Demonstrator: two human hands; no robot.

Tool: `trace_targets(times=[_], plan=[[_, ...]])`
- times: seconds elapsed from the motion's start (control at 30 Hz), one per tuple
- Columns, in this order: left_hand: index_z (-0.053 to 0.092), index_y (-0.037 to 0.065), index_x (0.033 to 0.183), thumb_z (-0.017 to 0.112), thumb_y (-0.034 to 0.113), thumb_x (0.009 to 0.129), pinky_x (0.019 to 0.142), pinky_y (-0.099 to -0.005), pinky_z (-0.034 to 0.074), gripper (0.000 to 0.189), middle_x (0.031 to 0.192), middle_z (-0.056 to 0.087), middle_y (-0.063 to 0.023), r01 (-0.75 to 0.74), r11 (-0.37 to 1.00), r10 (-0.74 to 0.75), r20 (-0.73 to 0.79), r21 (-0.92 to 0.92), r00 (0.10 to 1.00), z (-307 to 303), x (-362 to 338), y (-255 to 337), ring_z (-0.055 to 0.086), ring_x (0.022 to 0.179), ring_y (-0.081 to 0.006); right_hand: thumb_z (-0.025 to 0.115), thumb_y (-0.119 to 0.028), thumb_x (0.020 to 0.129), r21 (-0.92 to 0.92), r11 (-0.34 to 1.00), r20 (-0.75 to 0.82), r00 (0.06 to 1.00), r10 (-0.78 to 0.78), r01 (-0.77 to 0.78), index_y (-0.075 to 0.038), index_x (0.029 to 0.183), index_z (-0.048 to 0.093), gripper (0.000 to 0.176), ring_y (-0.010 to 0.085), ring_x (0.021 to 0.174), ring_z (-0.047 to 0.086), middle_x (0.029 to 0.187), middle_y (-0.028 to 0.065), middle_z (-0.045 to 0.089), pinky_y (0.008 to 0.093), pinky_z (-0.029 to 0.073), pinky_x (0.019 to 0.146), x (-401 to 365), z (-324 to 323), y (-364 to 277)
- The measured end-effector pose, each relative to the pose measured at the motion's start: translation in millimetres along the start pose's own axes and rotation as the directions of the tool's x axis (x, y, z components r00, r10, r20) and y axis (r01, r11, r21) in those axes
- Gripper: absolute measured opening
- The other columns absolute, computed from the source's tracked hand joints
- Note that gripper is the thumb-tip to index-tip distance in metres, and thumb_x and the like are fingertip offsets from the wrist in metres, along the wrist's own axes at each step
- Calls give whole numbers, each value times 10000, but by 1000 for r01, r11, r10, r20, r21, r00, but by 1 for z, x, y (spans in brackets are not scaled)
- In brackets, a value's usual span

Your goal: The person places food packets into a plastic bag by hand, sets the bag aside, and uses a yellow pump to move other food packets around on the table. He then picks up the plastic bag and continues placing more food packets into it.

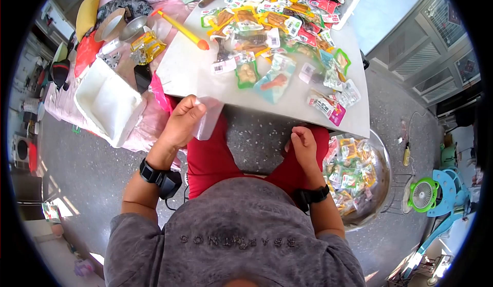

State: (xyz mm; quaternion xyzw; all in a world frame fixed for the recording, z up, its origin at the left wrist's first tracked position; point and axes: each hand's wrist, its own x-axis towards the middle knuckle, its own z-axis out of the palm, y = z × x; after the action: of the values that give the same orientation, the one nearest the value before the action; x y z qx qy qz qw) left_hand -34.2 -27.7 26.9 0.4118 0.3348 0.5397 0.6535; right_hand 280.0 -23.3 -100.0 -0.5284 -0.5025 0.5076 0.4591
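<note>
Closed round the edge of a translucent plastic bag (209, 118), my left hand (184, 121) is at the front edge of the white table (179, 79). The bag hangs over my left thigh. My right hand (305, 145) is above my right thigh with its fingers curled in; whatever they hold, if anything, is hidden. Small sealed snack packets lie on the table ahead, among them a green-edged packet (247, 74), a pale blue one (277, 76) and a pink-and-white one (328, 108). A large heap of packets (277, 17) covers the far side.
A metal basin (384, 176) full of packets stands on the floor at my right. On the pink-covered surface at left are a white foam box (105, 104) and a metal bowl (132, 29). A yellow stick with orange ends (182, 28) lies across the table's left side.
</note>
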Motion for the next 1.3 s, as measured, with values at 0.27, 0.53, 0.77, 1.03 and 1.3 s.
trace_targets(times=[0.27, 0.53, 0.77, 1.03, 1.3], plan=[[447, 37, 1037, 483, 217, 834, 862, -379, 387, 274, 1100, 481, -102, 190, 890, -5, 405, -416, 914, 87, 7, 3, 482, 1001, -214, 480, -204, 829, 646, 618, 572, 820, -4, -448, -68, 1078, 435, 287, 188, 968, 489, 1026, 87, 516, 325, 404, 786, -2, 47, -51], [516, 120, 805, 525, 192, 804, 855, -553, 335, 72, 1090, 492, -130, 219, 822, -84, 269, -525, 960, 43, 26, -10, 445, 1043, -331, 476, -127, 828, 740, 545, 582, 780, -228, -393, -107, 1018, 481, 191, 183, 875, 536, 914, 67, 566, 313, 441, 671, 23, 34, -51], [488, 133, 1082, 498, 192, 812, 864, -527, 346, 277, 1112, 492, -140, 276, 796, -74, 366, -539, 928, 39, 28, -17, 427, 1066, -348, 514, -214, 810, 608, 503, 644, 752, 140, -614, -114, 969, 486, 190, 168, 894, 528, 981, 40, 531, 303, 441, 700, 37, 69, -39], [290, 20, 1224, 530, 228, 796, 899, -367, 349, 532, 1164, 429, -125, 324, 801, -52, 481, -504, 875, 69, 30, -30, 434, 1064, -241, 529, -137, 789, 649, 642, 621, 772, -135, -409, -25, 969, 519, 212, 137, 823, 538, 925, 44, 539, 262, 453, 704, 9, 96, -86], [435, 37, 1080, 572, 218, 771, 797, -420, 436, 383, 1042, 501, -108, 231, 890, -122, 283, -393, 951, 17, 33, -16, 505, 968, -244, 514, -85, 790, 758, 461, 478, 874, 88, -461, -50, 803, 505, 38, 161, 680, 550, 734, 43, 554, 281, 458, 641, 33, 62, -50]])
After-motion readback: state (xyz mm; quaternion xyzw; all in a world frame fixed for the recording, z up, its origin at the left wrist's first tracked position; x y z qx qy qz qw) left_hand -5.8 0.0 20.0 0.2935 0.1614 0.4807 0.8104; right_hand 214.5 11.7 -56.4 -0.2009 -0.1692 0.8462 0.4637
